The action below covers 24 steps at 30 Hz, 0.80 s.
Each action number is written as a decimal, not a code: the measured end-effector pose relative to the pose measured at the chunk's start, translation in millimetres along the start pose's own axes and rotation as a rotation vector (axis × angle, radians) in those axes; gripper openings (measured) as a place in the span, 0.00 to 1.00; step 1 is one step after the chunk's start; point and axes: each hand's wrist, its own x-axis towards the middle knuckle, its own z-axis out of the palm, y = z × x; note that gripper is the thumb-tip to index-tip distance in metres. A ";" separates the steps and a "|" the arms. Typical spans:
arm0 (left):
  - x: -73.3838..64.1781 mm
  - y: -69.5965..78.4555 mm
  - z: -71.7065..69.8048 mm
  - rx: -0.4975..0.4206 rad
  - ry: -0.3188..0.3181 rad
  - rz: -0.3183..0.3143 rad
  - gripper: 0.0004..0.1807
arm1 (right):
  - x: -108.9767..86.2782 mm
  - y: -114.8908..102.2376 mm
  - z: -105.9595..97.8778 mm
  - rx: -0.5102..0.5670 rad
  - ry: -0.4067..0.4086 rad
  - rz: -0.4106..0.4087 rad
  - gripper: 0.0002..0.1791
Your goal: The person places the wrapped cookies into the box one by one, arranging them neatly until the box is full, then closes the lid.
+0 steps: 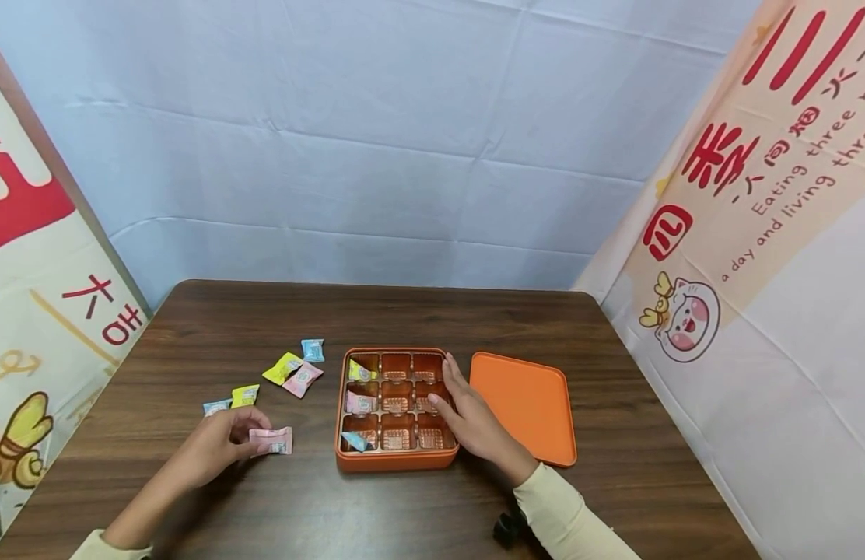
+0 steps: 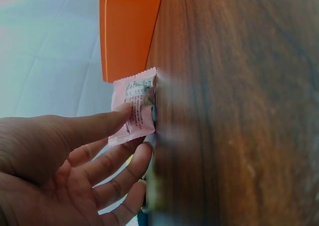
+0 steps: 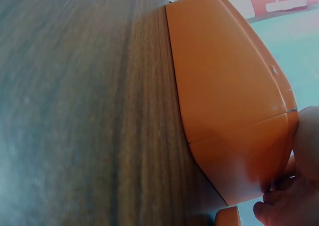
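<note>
A pink packet is pinched between the thumb and a finger of the left hand, the other fingers being loosely fanned in the left wrist view. It is held between eight and nine o'clock of an orange box; whether the tabletop is touched by it cannot be told. Around it, loose packets are scattered: a blue one at ten o'clock, a yellow one at eleven, another yellow one at twelve, and a second pink one and a second blue one at one.

The box is divided into nine compartments; a yellow sweet, a pink sweet and a blue sweet are lodged down its nine-o'clock column. Its three-o'clock rim is touched by the right hand, thumb and forefinger spread wide; whether the wall is gripped cannot be told. Beyond, at three o'clock, an orange lid is laid flat. The table is backed by pale-blue cloth at twelve.
</note>
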 end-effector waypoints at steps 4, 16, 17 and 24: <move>-0.3 0.2 0.5 -0.030 -0.001 -0.008 0.09 | 0.1 0.9 0.6 0.000 0.001 -0.001 0.42; 2.9 -7.8 2.5 -0.053 0.022 0.037 0.12 | 0.5 0.6 0.0 0.002 0.005 -0.004 0.42; 3.2 -8.6 2.9 -0.059 0.026 0.033 0.12 | 0.6 0.9 0.3 0.002 0.006 -0.004 0.42; 3.3 -10.8 4.7 -0.282 -0.034 -0.004 0.15 | 0.7 1.2 0.5 0.003 0.006 -0.005 0.42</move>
